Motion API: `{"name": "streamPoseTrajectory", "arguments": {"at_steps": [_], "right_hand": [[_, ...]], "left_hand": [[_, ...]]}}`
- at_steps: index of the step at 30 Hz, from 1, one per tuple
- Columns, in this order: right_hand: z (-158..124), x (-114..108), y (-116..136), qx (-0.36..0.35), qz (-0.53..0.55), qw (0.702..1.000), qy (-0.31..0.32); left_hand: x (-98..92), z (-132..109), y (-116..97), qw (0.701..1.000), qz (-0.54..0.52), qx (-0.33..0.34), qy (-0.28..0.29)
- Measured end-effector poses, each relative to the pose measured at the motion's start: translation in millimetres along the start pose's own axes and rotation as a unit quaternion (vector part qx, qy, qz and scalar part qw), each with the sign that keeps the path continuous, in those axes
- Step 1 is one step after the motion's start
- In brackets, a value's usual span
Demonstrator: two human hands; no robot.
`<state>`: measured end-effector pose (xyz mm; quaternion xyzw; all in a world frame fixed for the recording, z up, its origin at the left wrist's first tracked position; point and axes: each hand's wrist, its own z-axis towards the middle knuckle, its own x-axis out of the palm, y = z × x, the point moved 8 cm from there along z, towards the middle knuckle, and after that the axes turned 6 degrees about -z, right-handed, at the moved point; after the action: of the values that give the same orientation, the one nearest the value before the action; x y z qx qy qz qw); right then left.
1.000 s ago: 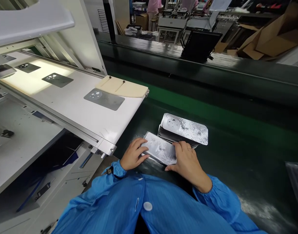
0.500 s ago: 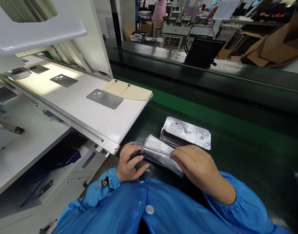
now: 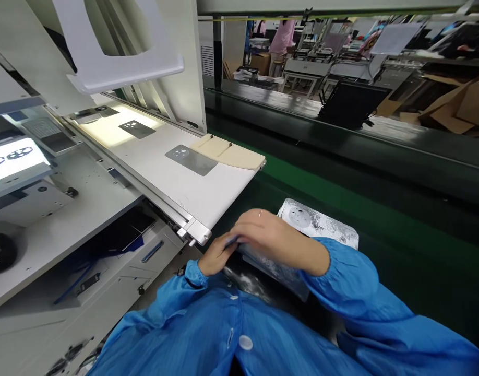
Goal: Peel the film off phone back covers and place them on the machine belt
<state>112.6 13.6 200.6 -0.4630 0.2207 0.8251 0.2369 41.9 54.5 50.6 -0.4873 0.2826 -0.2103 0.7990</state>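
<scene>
A thin phone back panel (image 3: 232,240) shows only as a dark edge between my hands, mostly hidden by the fingers. Closed around its near end is my left hand (image 3: 216,256), just right of the conveyor's end. My right hand (image 3: 265,235) bends over the same panel from the right, with its fingertips out of sight. Beneath my right forearm lies a stack of film-covered panels (image 3: 278,269), partly covered. Behind that forearm is another stack of silvery panels (image 3: 321,222), whose top one has round camera holes.
A white conveyor (image 3: 218,196) ends at my left, carrying a grey phone back panel (image 3: 192,161) and another farther back (image 3: 136,129). A cream guide plate (image 3: 231,153) sits on its far edge. The dark green belt (image 3: 399,219) runs ahead and right.
My right hand has moved left to meet my left hand, and the panel has gone from stretched flat between them to nearly hidden. The view has shifted left.
</scene>
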Motion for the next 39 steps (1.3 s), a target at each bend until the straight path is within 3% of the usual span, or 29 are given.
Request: {"name": "streamPoseTrajectory", "arguments": {"at_steps": [5,10,17,26,32,36,39], "right_hand": [[2,0,-26,0.053,0.058,0.996,0.042],[7,3,-22,0.049,0.006,0.996,0.073],[10,-11,-4,0.004,-0.087,0.996,-0.027],[10,-20,7,-0.033,-0.173,0.981,-0.079],[14,-29,3,-0.001,-0.152,0.983,-0.104],[15,-22,-11,0.050,-0.090,0.993,-0.057],[13,-23,-19,0.085,-0.054,0.993,-0.061]], "left_hand": [[-7.7,0,24,0.998,-0.020,-0.051,-0.007],[-8.2,0,29,0.996,-0.045,-0.075,-0.019],[-5.7,2,25,0.992,-0.100,-0.078,-0.025],[-4.7,5,29,0.992,-0.106,-0.061,-0.024],[-2.6,7,35,0.991,-0.101,-0.086,-0.025],[-3.7,8,40,0.989,-0.104,-0.099,-0.047],[-3.8,9,40,0.989,-0.099,-0.097,-0.049]]}}
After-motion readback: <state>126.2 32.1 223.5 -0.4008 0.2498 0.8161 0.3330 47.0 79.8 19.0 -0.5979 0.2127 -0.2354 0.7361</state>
